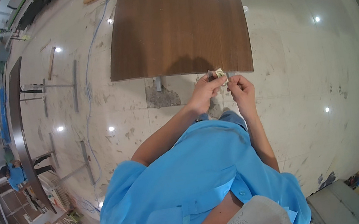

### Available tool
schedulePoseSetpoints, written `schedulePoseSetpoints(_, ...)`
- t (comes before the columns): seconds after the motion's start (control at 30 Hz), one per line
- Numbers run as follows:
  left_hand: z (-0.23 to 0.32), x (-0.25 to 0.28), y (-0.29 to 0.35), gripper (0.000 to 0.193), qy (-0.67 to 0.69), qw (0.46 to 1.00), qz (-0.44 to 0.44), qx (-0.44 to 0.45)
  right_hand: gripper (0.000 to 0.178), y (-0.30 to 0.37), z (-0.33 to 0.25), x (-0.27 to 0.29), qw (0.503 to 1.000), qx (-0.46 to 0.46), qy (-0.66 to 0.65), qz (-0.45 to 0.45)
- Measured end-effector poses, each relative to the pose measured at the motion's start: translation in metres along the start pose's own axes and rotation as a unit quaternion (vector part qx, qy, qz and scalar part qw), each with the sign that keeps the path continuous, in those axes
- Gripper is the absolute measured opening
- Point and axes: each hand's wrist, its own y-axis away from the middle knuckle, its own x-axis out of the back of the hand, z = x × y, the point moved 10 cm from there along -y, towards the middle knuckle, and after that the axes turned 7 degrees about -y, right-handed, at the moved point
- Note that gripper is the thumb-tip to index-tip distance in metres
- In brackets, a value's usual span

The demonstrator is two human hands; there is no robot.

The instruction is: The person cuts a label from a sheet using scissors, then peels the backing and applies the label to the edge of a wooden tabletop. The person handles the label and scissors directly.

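My left hand (pixel 206 91) is closed around a small pale yellow-white piece with a dark mark (pixel 221 73), its thumb lying along the piece. A brownish, partly see-through bit shows beside it; the kind is too small to tell. Close by on the right, my right hand (pixel 243 90) is curled in a pinch at the edge of the pale piece. What its fingertips hold, if anything, I cannot make out. Both hands are just off the near edge of a dark brown wood-grain board (pixel 175 28), which rests on a support with a grey metal leg (pixel 158 84).
A second dark panel (pixel 21 137) stands on the left near metal frames (pixel 76 86). A blue cable (pixel 88 86) runs along the tiled floor (pixel 305 78). Farther left is a person in blue (pixel 17 176). A grey cabinet-like box (pixel 339 204) sits at the lower right.
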Motion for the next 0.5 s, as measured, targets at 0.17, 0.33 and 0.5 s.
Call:
schedulePoseSetpoints(0.17,-0.015,0.007,-0.006,0.018,0.021,0.999,0.045,-0.004,0.005,-0.022,0.031,0.007,0.997,-0.040,-0.053,-0.036)
schedulePoseSetpoints(0.33,-0.027,0.067,0.030,0.016,0.117,0.974,0.191,-0.019,0.011,-0.074,0.077,-0.036,0.982,-0.151,-0.016,-0.109)
schedulePoseSetpoints(0.5,-0.045,0.186,0.095,0.016,0.234,0.923,0.304,-0.029,0.013,-0.127,0.099,-0.130,0.973,-0.159,0.004,-0.168)
